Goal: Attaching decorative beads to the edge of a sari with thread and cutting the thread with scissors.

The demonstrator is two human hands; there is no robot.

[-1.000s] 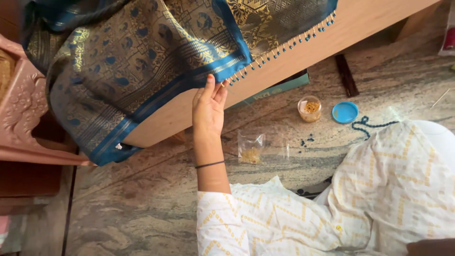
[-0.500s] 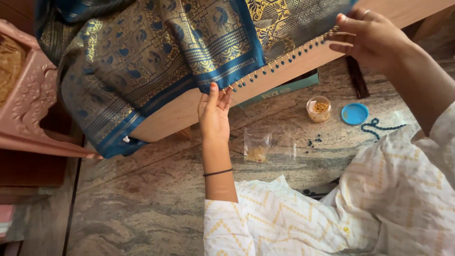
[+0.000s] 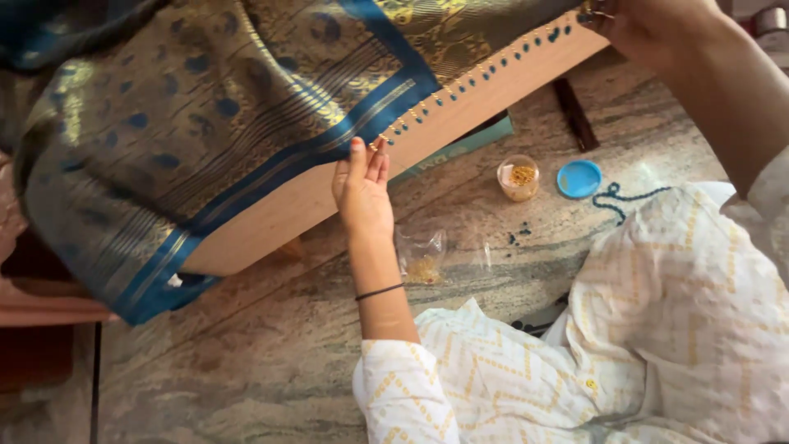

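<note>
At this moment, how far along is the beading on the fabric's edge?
Done: beads line the blue border between the hands. In hand: the left hand pins the fabric edge to the board; the right hand works at the far end. Left: the stretch below the left hand looks bare; beads remain in the small cup.

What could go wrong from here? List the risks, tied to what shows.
1. The small open glass jar of gold beads stands on the stone floor beside its round blue lid; a knee or sleeve might tip it.
2. The blue and gold woven silk cloth overhangs the pale wooden board; it might slide where the left hand presses its edge.
3. The right hand pulls at the beaded edge; thread could snag.
</note>
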